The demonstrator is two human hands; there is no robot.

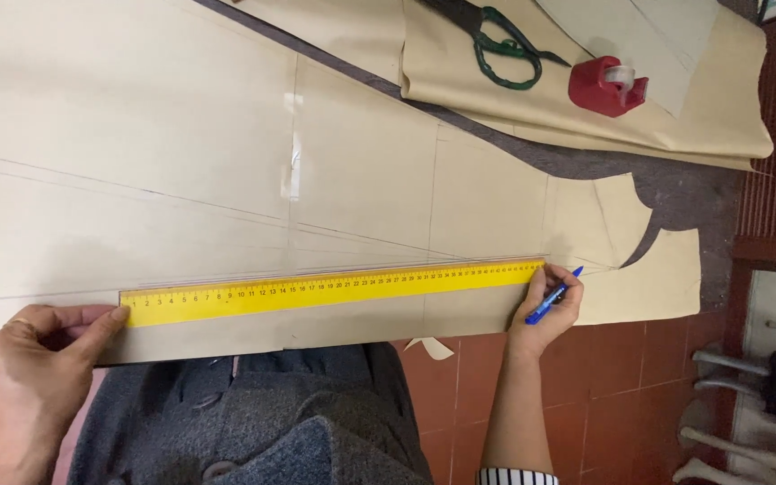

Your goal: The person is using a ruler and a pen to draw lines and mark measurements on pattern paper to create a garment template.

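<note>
A long yellow ruler [334, 289] lies across a beige paper pattern piece [226, 171] on the table. My left hand [33, 373] rests at the ruler's left end, its fingertips pressing on the paper and touching the ruler's edge. My right hand [545, 310] sits at the ruler's right end and grips a blue pen [554, 295], tip pointing up and right. Pencil lines run across the paper above the ruler.
Green-handled scissors [500, 47] and a red tape dispenser [605, 85] lie on folded beige paper [720, 108] at the far right. Dark grey table covering [684, 193] shows between the sheets. Red tiled floor [639, 377] lies below the table edge, with a grey coat [271, 422] near me.
</note>
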